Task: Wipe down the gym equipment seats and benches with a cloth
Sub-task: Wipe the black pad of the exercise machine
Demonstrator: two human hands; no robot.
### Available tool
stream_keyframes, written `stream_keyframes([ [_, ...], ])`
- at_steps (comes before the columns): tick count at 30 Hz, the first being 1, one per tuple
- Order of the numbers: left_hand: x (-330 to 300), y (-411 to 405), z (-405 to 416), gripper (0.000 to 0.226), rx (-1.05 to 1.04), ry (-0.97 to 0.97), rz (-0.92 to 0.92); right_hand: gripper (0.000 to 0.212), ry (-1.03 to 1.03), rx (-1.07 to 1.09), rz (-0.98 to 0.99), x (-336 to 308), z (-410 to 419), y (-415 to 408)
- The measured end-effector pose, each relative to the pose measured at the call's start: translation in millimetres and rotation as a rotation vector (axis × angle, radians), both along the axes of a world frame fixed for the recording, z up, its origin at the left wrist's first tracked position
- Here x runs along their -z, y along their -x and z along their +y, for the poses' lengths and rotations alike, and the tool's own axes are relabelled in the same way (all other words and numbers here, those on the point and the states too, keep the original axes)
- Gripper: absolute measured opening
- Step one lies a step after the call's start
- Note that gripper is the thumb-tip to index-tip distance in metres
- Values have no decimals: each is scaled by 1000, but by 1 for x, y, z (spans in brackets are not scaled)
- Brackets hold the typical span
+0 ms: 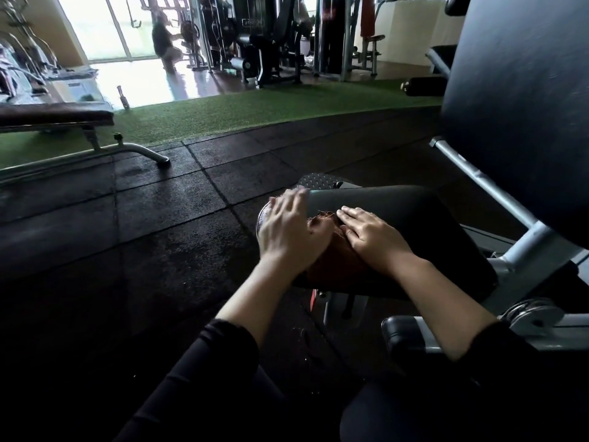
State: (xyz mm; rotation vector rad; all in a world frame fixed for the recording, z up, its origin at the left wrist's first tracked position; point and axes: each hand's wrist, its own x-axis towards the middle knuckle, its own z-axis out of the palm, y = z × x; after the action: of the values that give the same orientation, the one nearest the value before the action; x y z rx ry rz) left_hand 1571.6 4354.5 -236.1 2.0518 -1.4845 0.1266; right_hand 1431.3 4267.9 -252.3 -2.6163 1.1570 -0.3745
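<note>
- Head view: a reddish-brown cloth (338, 260) lay on the near end of a dark padded seat (414, 218) of a gym machine, bunched between the person's two hands.
- The cloth looked soft, light and limp, with a frayed edge showing at its far end; in my judgement it would crumple and slide readily on the smooth upholstery, so it is best handled under a flat palm or gathered at its bunched middle.
- The seat pad looked firm and slick, likely offering little grip.
- The right hand (373, 234) rested flat on the cloth and pad, its fingers (353, 215) straight and close together, pinching nothing.
- The left hand (288, 231) sat at the pad's left edge beside the cloth, fingers loosely spread and blurred; whether it touched the cloth could not be told.
- A tall dark backrest (522, 106) rose to the right, and a flat bench (54, 118) stood well apart on the left, beside green turf (223, 116).
</note>
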Motion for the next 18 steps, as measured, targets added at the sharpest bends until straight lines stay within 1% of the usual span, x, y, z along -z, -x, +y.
stream_keyframes([
  [2,2,24,6,65,86,-33,-49,48,-3,-10,46,-2,1,0],
  [4,12,35,8,77,115,-68,-85,48,-4,-16,56,-2,1,1],
  [6,21,31,8,83,111,-46,-79,47,-15,-6,24,-3,1,1],
  [11,17,22,13,69,76,0,0,46,-13,19,-26,-3,3,-1],
  [14,13,20,15,62,-19,-37,67,46,-13,21,-30,-3,3,-2],
  [18,13,30,6,52,-114,-123,47,46,-11,25,-11,-4,1,-2],
])
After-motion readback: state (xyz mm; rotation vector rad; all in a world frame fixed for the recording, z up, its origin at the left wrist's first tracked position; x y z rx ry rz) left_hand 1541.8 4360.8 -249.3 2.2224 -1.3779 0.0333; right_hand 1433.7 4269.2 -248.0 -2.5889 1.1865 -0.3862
